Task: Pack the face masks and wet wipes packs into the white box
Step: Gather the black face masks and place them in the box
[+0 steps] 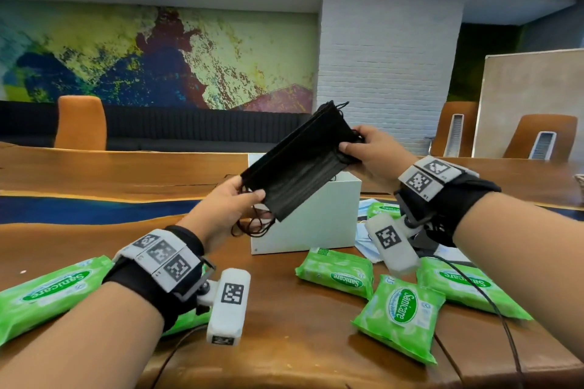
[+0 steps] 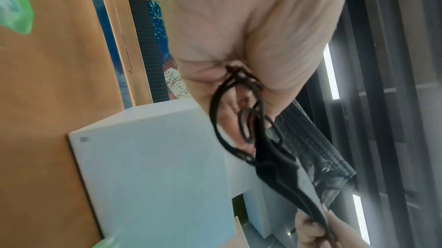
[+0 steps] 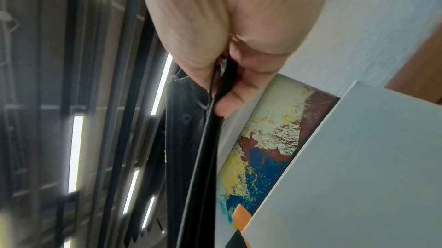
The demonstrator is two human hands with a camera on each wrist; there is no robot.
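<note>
Green wet wipes packs [image 1: 399, 309] lie nearest on the wooden table [image 1: 300, 341], one cut off at the left edge. Above the white box [image 1: 313, 221], the left hand [image 1: 227, 205] and right hand [image 1: 369, 151] pinch opposite ends of a tilted stack of black face masks [image 1: 303, 164]; the box's inside is hidden.

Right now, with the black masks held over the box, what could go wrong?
1. The ear loops dangle below the left hand and may catch on the box rim.
2. Both hands, the right hand too, pinch only the ends of the masks, so the stack may sag or shed one.
3. The stack is tilted and may not go in flat.
</note>
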